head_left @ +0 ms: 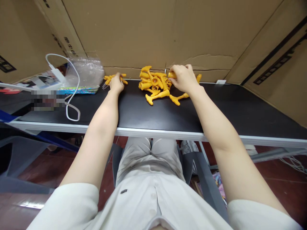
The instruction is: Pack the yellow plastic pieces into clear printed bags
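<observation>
My left hand [116, 83] is closed, fingers bent down over a small heap of yellow pieces [107, 77] with spiral metal ends, which look like corkscrews. Its fingertips are partly hidden among them. Farther right, my right hand [184, 77] grips a yellow ribbed plastic handle [171, 75], whose end sticks out left of the fingers. Just beside that hand lies a larger pile of yellow plastic handles [154, 80], some showing hollow round ends. Two T-shaped ones, a left handle [157, 96] and a right handle [176, 100], lie at the pile's front.
Cardboard walls [134, 35] enclose the back and sides of the black tabletop [153, 116]. Clear plastic bags [85, 72] and a white cable [78, 80] lie at the left. A small white piece [221, 82] sits by the back wall. A metal edge [163, 134] runs along the front.
</observation>
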`<state>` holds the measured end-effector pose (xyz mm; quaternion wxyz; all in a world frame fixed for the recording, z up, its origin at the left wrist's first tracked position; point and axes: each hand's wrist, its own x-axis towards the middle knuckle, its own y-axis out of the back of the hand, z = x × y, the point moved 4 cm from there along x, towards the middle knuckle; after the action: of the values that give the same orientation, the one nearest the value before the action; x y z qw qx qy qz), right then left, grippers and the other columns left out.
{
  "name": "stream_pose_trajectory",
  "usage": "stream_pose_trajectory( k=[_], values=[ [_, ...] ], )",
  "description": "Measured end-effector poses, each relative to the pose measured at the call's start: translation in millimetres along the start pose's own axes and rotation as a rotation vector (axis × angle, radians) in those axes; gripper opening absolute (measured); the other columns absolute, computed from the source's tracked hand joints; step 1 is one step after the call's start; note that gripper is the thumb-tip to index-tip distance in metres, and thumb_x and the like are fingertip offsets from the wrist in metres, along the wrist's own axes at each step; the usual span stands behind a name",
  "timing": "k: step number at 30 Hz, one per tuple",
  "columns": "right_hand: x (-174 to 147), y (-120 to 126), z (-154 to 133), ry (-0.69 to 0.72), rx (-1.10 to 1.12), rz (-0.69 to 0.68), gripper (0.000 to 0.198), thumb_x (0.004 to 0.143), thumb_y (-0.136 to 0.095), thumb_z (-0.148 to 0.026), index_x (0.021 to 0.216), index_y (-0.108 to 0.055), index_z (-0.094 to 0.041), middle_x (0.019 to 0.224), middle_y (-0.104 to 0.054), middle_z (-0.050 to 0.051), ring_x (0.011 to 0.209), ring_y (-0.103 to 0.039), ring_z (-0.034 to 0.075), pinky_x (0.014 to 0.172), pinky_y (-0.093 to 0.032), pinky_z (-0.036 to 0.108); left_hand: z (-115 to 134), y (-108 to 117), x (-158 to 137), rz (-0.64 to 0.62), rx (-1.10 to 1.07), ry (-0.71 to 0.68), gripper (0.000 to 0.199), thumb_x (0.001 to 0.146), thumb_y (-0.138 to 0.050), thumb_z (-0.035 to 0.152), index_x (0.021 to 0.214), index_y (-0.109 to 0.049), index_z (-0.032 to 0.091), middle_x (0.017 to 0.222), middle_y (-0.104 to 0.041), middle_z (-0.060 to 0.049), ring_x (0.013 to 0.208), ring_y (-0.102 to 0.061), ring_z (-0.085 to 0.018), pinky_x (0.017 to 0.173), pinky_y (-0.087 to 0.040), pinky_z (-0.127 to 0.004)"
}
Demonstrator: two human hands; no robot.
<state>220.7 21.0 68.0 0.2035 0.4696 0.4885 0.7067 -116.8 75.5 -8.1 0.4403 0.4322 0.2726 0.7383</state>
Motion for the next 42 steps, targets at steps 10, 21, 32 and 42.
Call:
stream_pose_trajectory(
  k=[10,21,32,42],
  values=[
    [1.7,-5.3,9.1,-0.021,0.032,-0.01,0.045,0.104,-0.046,-0.039,0.141,-0.062,-0.019,0.139,-0.07,0.021,0.136,-0.059,0.044,0.114,-0.038,0.061,-9.6,-9.1,3.4,-0.096,0.034,-0.045,0.172,0.033,0.021,0.111,0.145,-0.063,0.012,0.106,-0.083,-0.015,0.144,-0.056,-0.03,0.102,-0.035,-0.052],
    [0.1,-2.4,8.8,-0.034,0.035,-0.015,0.041,0.106,-0.043,-0.04,0.137,-0.063,-0.022,0.138,-0.07,0.02,0.136,-0.059,0.041,0.115,-0.038,0.06,-22.9,-19.6,12.4,-0.078,-0.005,0.008,0.122,0.078,-0.026,0.093,0.155,-0.059,0.005,0.165,-0.055,-0.024,0.15,-0.052,-0.037,0.121,-0.036,-0.059],
    [5.2,-12.8,29.7,-0.08,0.061,0.101,0.033,0.104,-0.05,-0.04,0.129,-0.064,-0.024,0.136,-0.071,0.018,0.131,-0.061,0.043,0.115,-0.038,0.064,-8.7,-2.7,-5.4,-0.115,0.038,0.255,0.063,0.1,-0.059,0.032,0.162,-0.058,0.019,0.172,-0.052,-0.011,0.161,-0.045,-0.032,0.133,-0.029,-0.049],
    [-10.3,-5.3,108.9,-0.646,0.239,0.357,0.024,0.107,-0.063,-0.019,0.128,-0.069,-0.009,0.143,-0.067,0.022,0.126,-0.064,0.023,0.109,-0.045,0.031,-10.4,-10.3,-2.9,-0.154,0.115,0.2,0.088,0.094,-0.05,0.065,0.167,-0.051,0.017,0.179,-0.04,-0.013,0.166,-0.031,-0.038,0.135,-0.015,-0.054]
  ],
)
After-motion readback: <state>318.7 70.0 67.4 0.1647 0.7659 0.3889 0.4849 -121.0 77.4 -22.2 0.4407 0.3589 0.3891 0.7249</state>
